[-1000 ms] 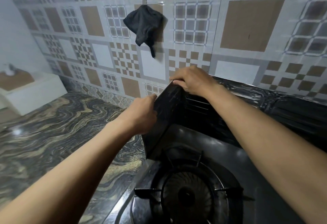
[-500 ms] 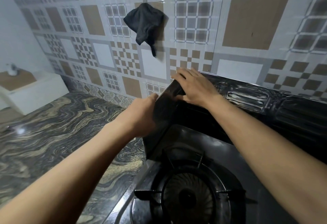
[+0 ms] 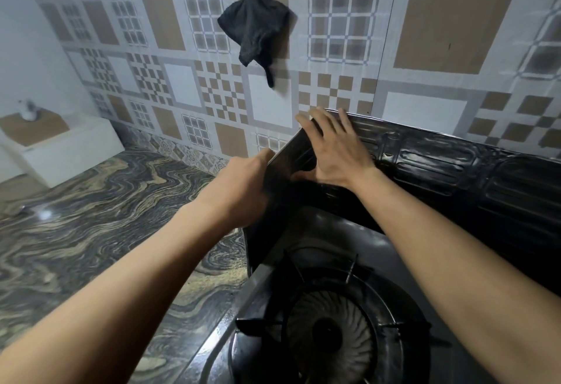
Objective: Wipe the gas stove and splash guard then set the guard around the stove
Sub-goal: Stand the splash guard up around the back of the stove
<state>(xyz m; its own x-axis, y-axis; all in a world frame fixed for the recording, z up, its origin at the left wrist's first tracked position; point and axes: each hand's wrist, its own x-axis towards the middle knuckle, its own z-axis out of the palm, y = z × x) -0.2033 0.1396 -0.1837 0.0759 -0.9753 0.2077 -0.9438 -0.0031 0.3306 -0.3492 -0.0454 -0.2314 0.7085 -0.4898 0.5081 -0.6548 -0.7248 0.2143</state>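
Black splash guard (image 3: pixel 455 165) stood along the back and left sides of the gas stove (image 3: pixel 334 341), its back panel against the tiled wall. Left grip (image 3: pixel 239 192) clasped the side panel's edge; right grip (image 3: pixel 337 153), fingers spread, pressed flat on the inner corner. Dark cloth (image 3: pixel 255 25) hung above; marbled worktop (image 3: pixel 91 231) lay to the left.
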